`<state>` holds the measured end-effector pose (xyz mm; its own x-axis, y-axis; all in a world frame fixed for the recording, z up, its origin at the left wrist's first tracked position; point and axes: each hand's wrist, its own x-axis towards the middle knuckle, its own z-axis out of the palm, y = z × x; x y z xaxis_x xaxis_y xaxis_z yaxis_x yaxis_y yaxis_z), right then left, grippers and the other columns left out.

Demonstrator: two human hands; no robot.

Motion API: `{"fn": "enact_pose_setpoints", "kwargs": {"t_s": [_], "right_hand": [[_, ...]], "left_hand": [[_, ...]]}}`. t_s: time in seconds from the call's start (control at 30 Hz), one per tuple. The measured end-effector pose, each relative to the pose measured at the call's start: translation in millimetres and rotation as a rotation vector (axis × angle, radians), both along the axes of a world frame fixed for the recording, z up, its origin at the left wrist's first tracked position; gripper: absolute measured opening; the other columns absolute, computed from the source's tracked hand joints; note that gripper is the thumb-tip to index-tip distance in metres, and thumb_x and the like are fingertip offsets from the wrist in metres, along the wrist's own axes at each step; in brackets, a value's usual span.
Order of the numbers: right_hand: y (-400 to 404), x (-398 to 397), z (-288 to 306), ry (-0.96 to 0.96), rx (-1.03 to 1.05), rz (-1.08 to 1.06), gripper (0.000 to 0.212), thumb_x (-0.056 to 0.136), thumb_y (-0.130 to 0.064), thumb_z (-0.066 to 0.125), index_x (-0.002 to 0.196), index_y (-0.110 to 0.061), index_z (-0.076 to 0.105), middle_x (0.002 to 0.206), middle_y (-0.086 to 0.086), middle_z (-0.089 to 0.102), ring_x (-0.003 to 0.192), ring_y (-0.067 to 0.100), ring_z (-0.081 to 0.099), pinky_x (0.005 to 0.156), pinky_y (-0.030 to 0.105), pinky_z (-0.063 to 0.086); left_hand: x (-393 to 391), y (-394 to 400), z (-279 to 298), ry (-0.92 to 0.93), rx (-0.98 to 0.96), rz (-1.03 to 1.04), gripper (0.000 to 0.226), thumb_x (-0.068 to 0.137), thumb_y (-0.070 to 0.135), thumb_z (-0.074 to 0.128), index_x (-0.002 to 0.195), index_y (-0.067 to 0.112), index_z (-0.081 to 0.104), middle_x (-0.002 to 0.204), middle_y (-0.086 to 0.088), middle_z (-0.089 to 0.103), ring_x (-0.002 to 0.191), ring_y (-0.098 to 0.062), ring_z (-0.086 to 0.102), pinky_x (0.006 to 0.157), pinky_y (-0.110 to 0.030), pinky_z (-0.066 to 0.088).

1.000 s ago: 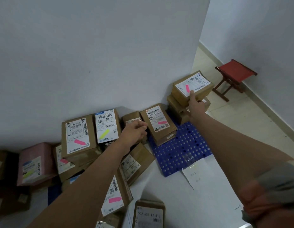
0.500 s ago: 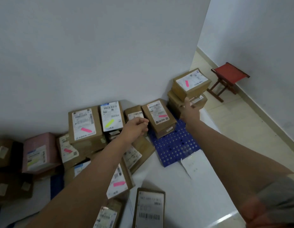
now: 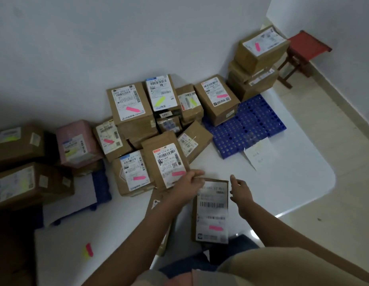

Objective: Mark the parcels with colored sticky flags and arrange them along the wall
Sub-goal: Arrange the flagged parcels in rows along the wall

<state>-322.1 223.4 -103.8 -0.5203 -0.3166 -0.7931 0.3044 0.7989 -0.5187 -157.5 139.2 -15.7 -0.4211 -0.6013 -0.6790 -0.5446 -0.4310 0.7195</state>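
A flat brown parcel (image 3: 212, 211) with a white label and a pink flag (image 3: 215, 228) lies on the white floor mat in front of me. My left hand (image 3: 189, 182) is at its top-left corner, fingers curled and pinching the edge. My right hand (image 3: 239, 188) hovers by the top-right corner with fingers relaxed, holding nothing. Several flagged brown parcels (image 3: 130, 104) lean in a heap against the wall. A two-high stack (image 3: 260, 52) stands at the wall's corner, pink flag on top.
A blue perforated pallet (image 3: 251, 124) with a paper note (image 3: 260, 153) lies right of the heap. A red stool (image 3: 305, 46) stands beyond the stack. Pink and yellow flags (image 3: 88, 249) lie on the mat at lower left. Another flat parcel (image 3: 156, 201) lies under my left arm.
Both hands pulled back from the wall. The right hand left the stacked parcel; both now sit at the flat parcel near me. The view tilted down.
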Motion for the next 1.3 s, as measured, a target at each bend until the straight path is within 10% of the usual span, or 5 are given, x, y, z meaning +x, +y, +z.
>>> {"fn": "enact_pose_setpoints", "kwargs": {"t_s": [0.17, 0.57, 0.83, 1.1, 1.3], "right_hand": [[30, 24, -9, -0.076, 0.044, 0.027, 0.069, 0.088, -0.066, 0.045, 0.129, -0.010, 0.053, 0.107, 0.009, 0.065, 0.103, 0.029, 0.062, 0.095, 0.051, 0.052], [46, 31, 3, -0.193, -0.020, -0.076, 0.053, 0.103, -0.051, 0.031, 0.129, -0.010, 0.050, 0.112, 0.008, 0.059, 0.105, 0.028, 0.059, 0.098, 0.045, 0.048], [48, 4, 17, -0.247, -0.160, -0.338, 0.056, 0.100, -0.060, 0.027, 0.099, -0.016, 0.061, 0.098, 0.010, 0.069, 0.092, 0.027, 0.066, 0.095, 0.044, 0.049], [41, -24, 33, -0.445, -0.384, -0.192, 0.063, 0.095, -0.067, 0.026, 0.126, -0.024, 0.060, 0.121, 0.012, 0.069, 0.108, 0.032, 0.068, 0.085, 0.041, 0.057], [32, -40, 32, -0.470, -0.274, -0.040, 0.081, 0.067, -0.079, 0.064, 0.133, -0.033, 0.049, 0.124, 0.009, 0.065, 0.113, 0.033, 0.063, 0.086, 0.049, 0.054]], "left_hand": [[14, 31, -8, -0.057, -0.015, -0.199, 0.037, 0.099, 0.024, 0.055, 0.136, 0.025, 0.052, 0.136, -0.002, 0.056, 0.116, -0.018, 0.059, 0.098, -0.040, 0.053], [20, 50, -38, -0.173, 0.209, -0.306, 0.041, 0.097, 0.016, 0.054, 0.138, 0.016, 0.051, 0.136, -0.006, 0.059, 0.115, -0.020, 0.058, 0.100, -0.035, 0.048], [3, 46, -36, -0.008, 0.120, -0.212, 0.075, 0.076, 0.059, 0.072, 0.138, 0.058, 0.030, 0.145, 0.006, 0.043, 0.129, -0.019, 0.050, 0.102, -0.042, 0.051], [-14, 31, -24, 0.214, 0.322, -0.113, 0.080, 0.093, 0.026, 0.067, 0.144, 0.057, 0.014, 0.133, 0.017, 0.052, 0.112, -0.008, 0.061, 0.081, -0.025, 0.056], [-34, 4, -23, 0.186, 0.331, -0.033, 0.082, 0.090, 0.037, 0.068, 0.148, 0.057, 0.014, 0.133, 0.008, 0.062, 0.114, -0.017, 0.065, 0.099, -0.044, 0.051]]}}
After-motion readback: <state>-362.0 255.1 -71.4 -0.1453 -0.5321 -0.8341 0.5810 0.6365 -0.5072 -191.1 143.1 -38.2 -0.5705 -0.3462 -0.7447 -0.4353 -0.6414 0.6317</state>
